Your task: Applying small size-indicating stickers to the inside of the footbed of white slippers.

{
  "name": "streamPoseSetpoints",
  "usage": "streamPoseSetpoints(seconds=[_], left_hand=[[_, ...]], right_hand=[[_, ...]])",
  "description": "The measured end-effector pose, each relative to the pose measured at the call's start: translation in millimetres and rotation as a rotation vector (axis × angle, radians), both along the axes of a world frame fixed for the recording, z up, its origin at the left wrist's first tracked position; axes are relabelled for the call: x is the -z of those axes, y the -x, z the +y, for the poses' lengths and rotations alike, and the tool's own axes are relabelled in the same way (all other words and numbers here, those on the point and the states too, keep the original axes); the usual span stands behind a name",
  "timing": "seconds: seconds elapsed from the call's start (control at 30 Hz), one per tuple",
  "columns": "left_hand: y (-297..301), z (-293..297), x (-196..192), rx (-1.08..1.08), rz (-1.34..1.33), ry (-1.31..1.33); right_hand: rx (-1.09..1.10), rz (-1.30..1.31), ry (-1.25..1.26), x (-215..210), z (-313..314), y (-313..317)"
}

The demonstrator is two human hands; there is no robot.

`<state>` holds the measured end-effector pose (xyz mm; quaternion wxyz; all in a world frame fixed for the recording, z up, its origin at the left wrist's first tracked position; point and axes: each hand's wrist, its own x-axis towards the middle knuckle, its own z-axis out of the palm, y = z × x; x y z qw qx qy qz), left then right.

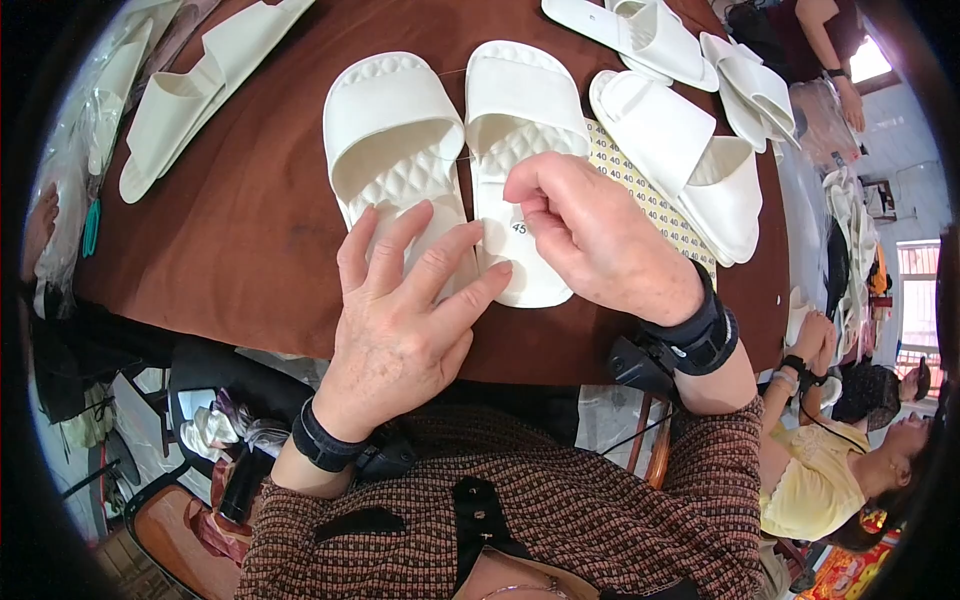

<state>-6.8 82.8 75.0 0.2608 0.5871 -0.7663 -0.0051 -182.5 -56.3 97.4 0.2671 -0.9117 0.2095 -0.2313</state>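
A pair of white slide slippers lies side by side in front of me, with broad straps and quilted footbeds. My left hand (pixel 405 300) is spread over the heel part of the left slipper (pixel 390 110), and its fingertips reach to the inner edge of the right slipper (pixel 525 90). Above the right slipper's footbed, my right hand (pixel 600 230) is curled with thumb and forefinger drawn together. Whatever they may hold is too small to make out. A small printed mark (pixel 518 228) shows on that footbed, beside my right fingers. Thin threads seem to span the gap between the slippers.
A sheet of yellow printed stickers (pixel 625 160) lies right of the pair, partly under another white pair (pixel 680 150). More white slippers (pixel 215 80) are at the far left and far right (pixel 650 40). The brown-covered table (pixel 250 250) curves toward me. A person in yellow (pixel 820 480) is at right.
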Motion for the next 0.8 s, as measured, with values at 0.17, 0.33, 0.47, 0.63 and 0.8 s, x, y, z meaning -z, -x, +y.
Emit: streamPoseSetpoints(seconds=[0.17,0.33,0.47,0.63,0.8], left_hand=[[0.3,0.4,-0.7,-0.005,0.003,-0.002],[1.2,-0.2,-1.0,-0.003,-0.001,-0.017],[1.1,0.0,-2.1,-0.007,-0.004,-0.019],[0.8,0.0,-3.4,-0.004,-0.003,-0.029],[2.2,-0.4,-2.9,-0.007,-0.006,-0.021]], right_hand=[[-0.012,0.04,0.008,-2.5,-1.2,1.1],[-0.002,0.042,0.028,3.5,0.0,0.1],[-0.023,0.019,0.038,0.2,1.2,0.6],[0.008,-0.015,-0.089,-12.0,-7.6,9.8],[0.086,0.112,0.066,-22.8,-23.8,22.3]])
